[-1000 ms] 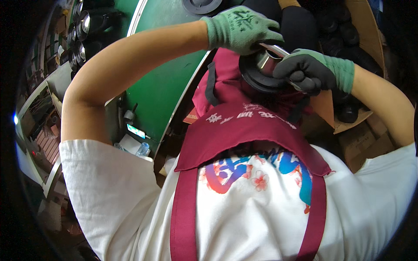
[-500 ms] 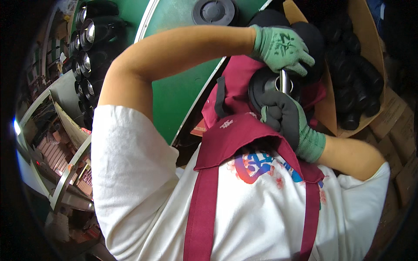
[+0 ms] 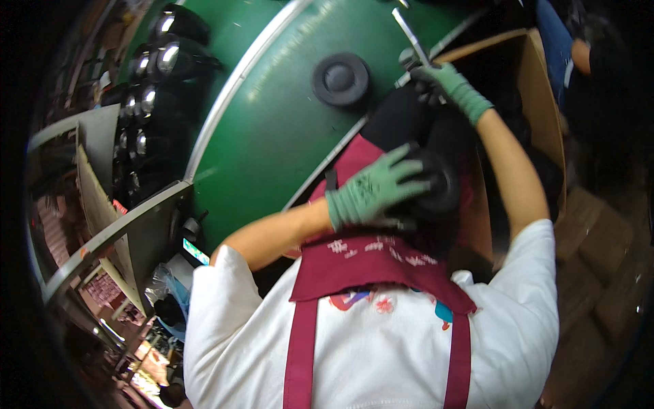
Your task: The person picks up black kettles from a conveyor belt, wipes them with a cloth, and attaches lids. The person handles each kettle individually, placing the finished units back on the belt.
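In my lap lies a black round part (image 3: 439, 180), blurred and partly covered. My left hand (image 3: 378, 187), in a green glove with dark palm, grips it from the left, fingers spread over its side. My right hand (image 3: 439, 80), gloved alike, is farther off, past my knees by the edge of the green table. It is closed around a long silver metal bar (image 3: 409, 33) that points up and away to the left. A dark rounded piece (image 3: 409, 58) sits beside those fingers; its kind is too blurred to tell.
A black disc-shaped part (image 3: 340, 80) lies on the green table (image 3: 266, 136), which has a pale metal rail (image 3: 238, 78). Several black shiny cups stand at the left. An open cardboard box (image 3: 545, 82) holding black parts is at my right. Another person's arm (image 3: 580, 56) shows beyond it.
My right hand has moved away from my lap to the table edge, taking the silver bar. My left hand has come back from the bar's far end onto the black part.
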Demonstrator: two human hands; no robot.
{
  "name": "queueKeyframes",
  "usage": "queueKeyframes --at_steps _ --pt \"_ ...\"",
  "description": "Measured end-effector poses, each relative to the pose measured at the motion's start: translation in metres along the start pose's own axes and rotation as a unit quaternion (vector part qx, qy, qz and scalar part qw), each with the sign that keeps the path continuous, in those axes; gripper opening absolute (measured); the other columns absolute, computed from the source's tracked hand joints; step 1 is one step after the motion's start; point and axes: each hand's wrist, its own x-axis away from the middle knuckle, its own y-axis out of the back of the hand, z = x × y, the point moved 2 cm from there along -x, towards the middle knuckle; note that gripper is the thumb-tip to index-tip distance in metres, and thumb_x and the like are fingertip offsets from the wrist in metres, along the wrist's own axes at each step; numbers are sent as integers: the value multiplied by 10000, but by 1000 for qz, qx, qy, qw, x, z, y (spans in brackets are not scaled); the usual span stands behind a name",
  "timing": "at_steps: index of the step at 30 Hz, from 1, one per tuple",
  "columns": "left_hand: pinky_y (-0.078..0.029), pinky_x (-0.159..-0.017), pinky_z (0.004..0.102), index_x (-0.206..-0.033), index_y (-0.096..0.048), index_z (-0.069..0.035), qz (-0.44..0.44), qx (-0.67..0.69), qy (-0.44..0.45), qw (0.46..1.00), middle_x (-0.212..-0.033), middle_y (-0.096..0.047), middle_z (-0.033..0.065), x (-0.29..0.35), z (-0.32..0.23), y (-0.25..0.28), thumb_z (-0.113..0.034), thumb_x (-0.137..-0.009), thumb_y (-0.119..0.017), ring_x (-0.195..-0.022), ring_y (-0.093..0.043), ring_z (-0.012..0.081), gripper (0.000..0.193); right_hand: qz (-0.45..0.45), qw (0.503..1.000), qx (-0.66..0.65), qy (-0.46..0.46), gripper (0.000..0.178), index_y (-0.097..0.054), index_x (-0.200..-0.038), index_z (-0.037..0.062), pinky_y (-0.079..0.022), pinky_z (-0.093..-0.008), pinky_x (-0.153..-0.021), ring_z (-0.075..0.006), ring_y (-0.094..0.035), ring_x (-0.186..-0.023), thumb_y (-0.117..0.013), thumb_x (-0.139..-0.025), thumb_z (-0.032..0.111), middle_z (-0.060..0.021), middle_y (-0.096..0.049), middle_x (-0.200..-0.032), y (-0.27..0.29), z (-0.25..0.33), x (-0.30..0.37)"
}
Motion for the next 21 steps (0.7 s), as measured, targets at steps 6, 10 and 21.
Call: queueKeyframes --at_steps 6,10,21 --pt "-357 -1129 609 -1367 -582 -121 -180 -112 47 976 -1462 -483 165 41 -62 102 -324 -674 -898 -1412 -380 508 789 42 992 118 -27 423 -661 -901 16 -553 -358 -506 -231 -681 -565 -732 -876 432 -111 -676 -736 -28 -5 -108" --pt "-494 -1001 366 -1389 -507 -47 -512 227 296 774 -1326 -601 102 92 0 157 -421 -1005 -620 -1172 -604 220 547 -120 892 432 -58 810 -608 -1239 -35 -546 -447 -914 -276 -688 -1080 -719 -813 645 -193 -690 -1069 -22 28 -75" --pt "-553 -991 488 -1419 -509 -191 -418 593 221 652 -1412 -546 105 100 234 213 -575 -917 -608 -1221 -586 271 639 178 954 -137 200 446 -514 -1363 29 -624 -445 -845 -217 -645 -1123 -635 -937 -22 -107 -586 -1329 -174 131 -81"
